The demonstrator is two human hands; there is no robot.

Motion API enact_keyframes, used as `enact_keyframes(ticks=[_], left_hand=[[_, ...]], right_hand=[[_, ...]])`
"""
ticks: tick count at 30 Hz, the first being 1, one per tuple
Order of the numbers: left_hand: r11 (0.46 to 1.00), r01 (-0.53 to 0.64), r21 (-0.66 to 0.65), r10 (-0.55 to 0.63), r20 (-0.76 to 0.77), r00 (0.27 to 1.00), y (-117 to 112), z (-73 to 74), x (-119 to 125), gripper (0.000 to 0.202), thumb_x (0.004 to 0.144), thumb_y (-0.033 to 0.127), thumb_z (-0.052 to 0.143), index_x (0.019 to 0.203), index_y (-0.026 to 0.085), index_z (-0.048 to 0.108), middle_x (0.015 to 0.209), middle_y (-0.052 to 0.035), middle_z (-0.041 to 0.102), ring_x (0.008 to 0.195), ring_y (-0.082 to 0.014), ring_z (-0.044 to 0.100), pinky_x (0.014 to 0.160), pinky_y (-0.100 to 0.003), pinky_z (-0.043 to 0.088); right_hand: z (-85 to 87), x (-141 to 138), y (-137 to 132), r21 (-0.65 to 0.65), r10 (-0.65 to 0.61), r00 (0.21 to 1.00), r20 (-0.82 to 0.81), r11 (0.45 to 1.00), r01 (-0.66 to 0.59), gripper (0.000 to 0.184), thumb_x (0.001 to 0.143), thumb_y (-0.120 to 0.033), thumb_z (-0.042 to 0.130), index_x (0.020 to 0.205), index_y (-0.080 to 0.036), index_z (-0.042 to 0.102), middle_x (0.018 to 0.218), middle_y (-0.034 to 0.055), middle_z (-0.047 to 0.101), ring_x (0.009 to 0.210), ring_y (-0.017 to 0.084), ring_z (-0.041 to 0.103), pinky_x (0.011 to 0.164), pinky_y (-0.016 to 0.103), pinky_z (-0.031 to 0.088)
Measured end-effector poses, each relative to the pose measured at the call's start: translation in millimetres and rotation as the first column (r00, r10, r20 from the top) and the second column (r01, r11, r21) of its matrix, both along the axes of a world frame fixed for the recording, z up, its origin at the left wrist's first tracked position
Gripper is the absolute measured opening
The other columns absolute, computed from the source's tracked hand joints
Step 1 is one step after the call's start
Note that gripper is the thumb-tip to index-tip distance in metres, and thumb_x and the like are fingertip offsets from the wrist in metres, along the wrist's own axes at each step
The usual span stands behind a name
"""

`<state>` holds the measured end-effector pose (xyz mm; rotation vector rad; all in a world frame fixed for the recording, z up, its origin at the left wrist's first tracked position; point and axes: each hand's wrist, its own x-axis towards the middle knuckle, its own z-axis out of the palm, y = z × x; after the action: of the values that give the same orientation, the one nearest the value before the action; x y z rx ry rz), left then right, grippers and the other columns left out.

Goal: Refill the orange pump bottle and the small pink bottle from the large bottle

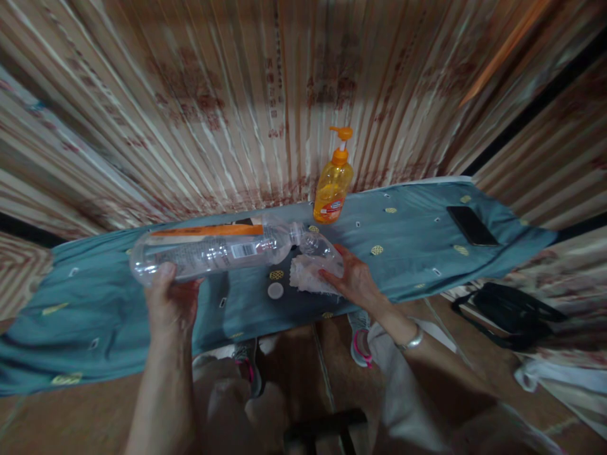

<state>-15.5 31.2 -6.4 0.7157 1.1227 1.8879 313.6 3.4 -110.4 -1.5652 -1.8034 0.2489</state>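
My left hand (173, 297) is closed around the lower end of a large clear plastic bottle (213, 258) with an orange-striped label. The bottle lies on its side in the air, its uncapped mouth pointing right. My right hand (353, 273) grips a small clear plastic piece (322, 244), possibly a small bottle or container, whose near end meets the bottle's mouth. Whether the two touch I cannot tell. Under that piece, at my right fingers, is a crumpled whitish cloth or tissue (306, 275). A round white cap (275, 291) rests on the tablecloth below the bottle.
An orange pump bottle (334, 189) stands at the back edge of the narrow table with its teal cloth (408, 253). A black phone (472, 225) lies at the right. Behind hangs a patterned curtain (246, 95). A black bag (509, 313) is at the lower right.
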Motion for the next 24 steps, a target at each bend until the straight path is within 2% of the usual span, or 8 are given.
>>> enact_keyframes(ticks=[7,13,17,24], left_hand=[[0.999,0.030,0.023,-0.029,-0.022,0.999,-1.2,0.4,0.2,0.056,0.043,0.045,0.096,0.091,0.024,0.076,0.104,-0.0041,0.081,0.114,-0.0312,0.072,0.090,-0.042,0.067],[1.000,0.005,0.004,-0.005,-0.022,1.000,-1.8,0.4,1.1,0.055,0.042,0.045,0.095,0.089,0.024,0.076,0.103,-0.0047,0.081,0.111,-0.0310,0.073,0.088,-0.042,0.068],[1.000,0.012,0.013,-0.011,-0.028,1.000,-0.9,0.1,0.9,0.057,0.041,0.047,0.096,0.089,0.024,0.076,0.103,-0.0054,0.081,0.111,-0.0314,0.072,0.089,-0.043,0.067],[0.999,0.031,0.026,-0.030,-0.026,0.999,-0.8,0.1,-0.5,0.059,0.041,0.046,0.097,0.092,0.025,0.077,0.107,-0.0047,0.081,0.114,-0.0314,0.072,0.090,-0.042,0.067]], right_hand=[[-0.6,0.7,0.6,0.007,0.004,1.000,0.008,1.000,-0.004,0.065,0.092,-0.051,0.077,0.143,-0.014,0.062,0.131,0.0240,0.076,0.122,0.038,0.075,0.105,0.057,0.064],[1.8,0.1,-0.6,-0.004,0.011,1.000,-0.007,1.000,-0.011,0.063,0.091,-0.044,0.078,0.143,-0.015,0.061,0.130,0.0228,0.076,0.121,0.039,0.075,0.104,0.057,0.063],[2.4,0.1,-0.8,-0.001,0.008,1.000,0.001,1.000,-0.008,0.061,0.092,-0.048,0.077,0.142,-0.015,0.062,0.129,0.0228,0.077,0.120,0.037,0.076,0.103,0.052,0.064],[0.4,0.0,0.5,0.034,0.016,1.000,0.017,0.999,-0.016,0.064,0.094,-0.055,0.073,0.139,-0.011,0.063,0.126,0.0248,0.077,0.116,0.037,0.077,0.100,0.052,0.065]])
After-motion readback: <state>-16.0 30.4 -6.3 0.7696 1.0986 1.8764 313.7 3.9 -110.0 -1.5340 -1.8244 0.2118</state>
